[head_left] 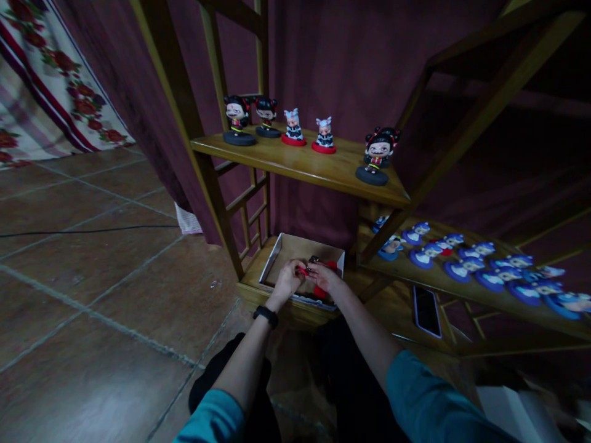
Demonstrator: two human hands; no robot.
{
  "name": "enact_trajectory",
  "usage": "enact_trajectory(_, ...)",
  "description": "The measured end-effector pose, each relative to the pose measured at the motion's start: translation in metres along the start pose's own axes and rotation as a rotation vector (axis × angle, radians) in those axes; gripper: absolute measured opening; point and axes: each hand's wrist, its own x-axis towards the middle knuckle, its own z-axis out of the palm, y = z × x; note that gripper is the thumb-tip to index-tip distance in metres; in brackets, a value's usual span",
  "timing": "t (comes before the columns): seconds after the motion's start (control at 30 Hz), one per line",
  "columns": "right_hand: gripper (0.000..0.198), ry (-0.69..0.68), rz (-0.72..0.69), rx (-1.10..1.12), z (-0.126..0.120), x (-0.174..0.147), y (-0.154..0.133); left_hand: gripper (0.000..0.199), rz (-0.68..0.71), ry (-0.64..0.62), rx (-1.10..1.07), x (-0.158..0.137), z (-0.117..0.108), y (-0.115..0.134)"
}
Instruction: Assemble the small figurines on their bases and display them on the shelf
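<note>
My left hand [289, 278] is closed, its fingers pinching a small red piece [302, 271], partly hidden. My right hand [324, 277] meets it from the other side, fingers bent around the same piece. Both hands are over a shallow open cardboard box [277, 255] on the lowest shelf. Inside the box, beside and under my right hand, lie red round pieces [319, 291] and a small dark thing; my hand covers part of them.
On the shelf above [295, 161] stand black-haired figurines [236, 120] on dark bases and two white-haired figurines [324, 134] on red bases. Several blue-purple figurines [464, 267] fill the right shelf. A phone [427, 311] lies below them. Wooden posts [203, 184] frame the unit.
</note>
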Motion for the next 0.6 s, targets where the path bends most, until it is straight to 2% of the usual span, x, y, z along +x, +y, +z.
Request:
enact_trajectory(0.13, 0.010, 0.022, -0.024, 0.003, -0.001, 0.001, -0.002, 0.021, -0.025, -0.030, -0.174, 0.002, 0.006, -0.002)
enact_trajectory(0.3, 0.014, 0.023, -0.035, -0.005, 0.001, -0.001, -0.002, 0.020, -0.091, -0.003, -0.155, 0.002, 0.007, -0.008)
enact_trajectory(0.43, 0.016, 0.022, -0.036, -0.014, 0.003, -0.002, -0.002, 0.033, -0.102, -0.009, -0.102, 0.002, 0.008, -0.010)
enact_trajectory(0.6, 0.018, 0.002, -0.054, 0.022, 0.005, -0.002, -0.003, 0.047, -0.111, 0.022, -0.147, 0.004, 0.010, -0.014)
